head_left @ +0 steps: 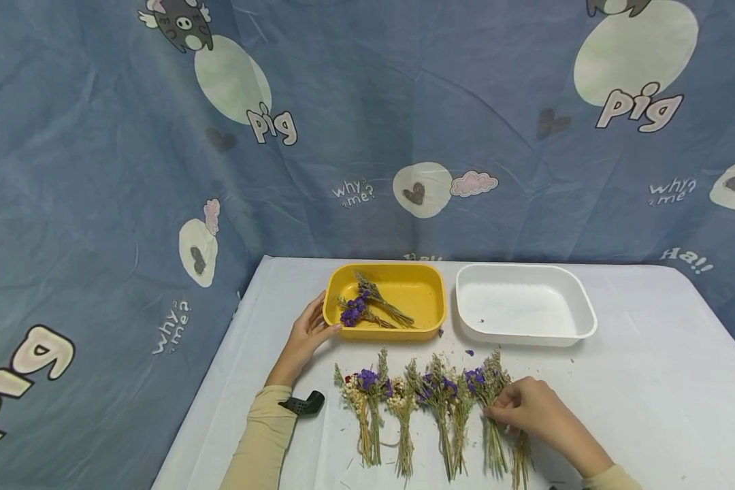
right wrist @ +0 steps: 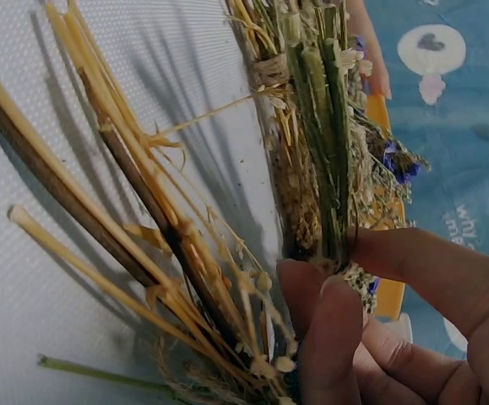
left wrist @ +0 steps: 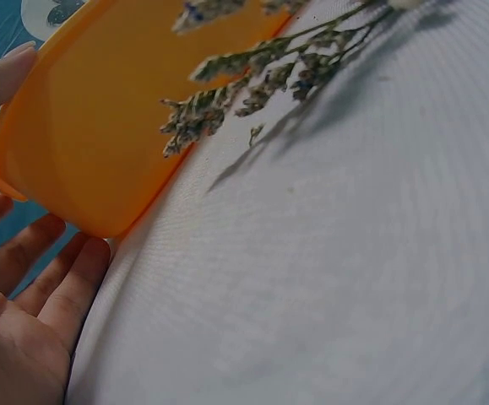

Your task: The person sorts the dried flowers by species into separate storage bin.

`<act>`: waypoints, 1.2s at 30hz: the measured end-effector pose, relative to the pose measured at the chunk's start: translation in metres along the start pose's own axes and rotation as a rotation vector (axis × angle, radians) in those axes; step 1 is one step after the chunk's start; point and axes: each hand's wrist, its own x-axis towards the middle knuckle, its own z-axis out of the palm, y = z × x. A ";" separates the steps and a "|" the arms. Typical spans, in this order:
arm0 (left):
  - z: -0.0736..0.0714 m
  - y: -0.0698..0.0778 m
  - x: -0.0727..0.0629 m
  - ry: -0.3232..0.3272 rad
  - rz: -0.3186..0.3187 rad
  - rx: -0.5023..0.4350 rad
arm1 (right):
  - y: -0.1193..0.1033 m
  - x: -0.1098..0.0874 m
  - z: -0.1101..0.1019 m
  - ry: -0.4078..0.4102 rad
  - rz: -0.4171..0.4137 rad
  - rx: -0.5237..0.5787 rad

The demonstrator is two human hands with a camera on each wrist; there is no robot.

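My right hand (head_left: 529, 408) pinches a small bunch of dried flowers (head_left: 493, 388) with green stems and purple blooms, at the right end of a row. In the right wrist view, thumb and fingertips meet around its stems (right wrist: 320, 126). Brown straw-like stems (right wrist: 126, 169) of another bunch lie beside that hand. My left hand (head_left: 306, 337) touches the left end of the yellow tray (head_left: 431, 333), with fairly straight fingers (left wrist: 79, 278) against its outer wall. Two purple-flowered bunches (head_left: 367, 306) lie in that tray. Several dried bunches (head_left: 404, 415) lie side by side in front of it.
A white tray (head_left: 527, 337) stands right of the yellow one, with a small dark speck inside. Loose petals and stem bits are scattered on the white tablecloth (head_left: 649, 381). Behind the table hangs a blue patterned curtain (head_left: 355, 102). A black device (head_left: 306, 403) is on the left wrist.
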 end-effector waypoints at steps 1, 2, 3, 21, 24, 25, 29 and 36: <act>0.000 0.000 0.000 -0.001 0.000 -0.001 | 0.001 0.000 -0.001 -0.008 -0.002 0.018; 0.000 0.000 0.000 -0.001 0.001 -0.002 | 0.003 0.000 -0.001 -0.013 -0.010 0.033; 0.000 0.000 0.000 -0.002 0.002 -0.002 | 0.004 0.000 -0.002 -0.020 -0.012 0.049; 0.001 0.000 0.001 0.008 0.000 0.001 | 0.002 -0.006 -0.016 -0.093 -0.042 0.192; 0.001 -0.001 0.001 0.009 0.005 0.000 | 0.002 -0.006 -0.017 -0.107 -0.041 0.213; 0.001 -0.001 0.001 0.008 0.006 -0.001 | 0.003 -0.005 -0.017 -0.109 -0.045 0.218; 0.001 -0.001 0.001 0.013 0.003 0.011 | 0.005 -0.003 -0.017 -0.122 -0.061 0.233; 0.001 0.001 0.001 0.018 -0.005 0.030 | 0.006 -0.003 -0.019 -0.129 -0.103 0.263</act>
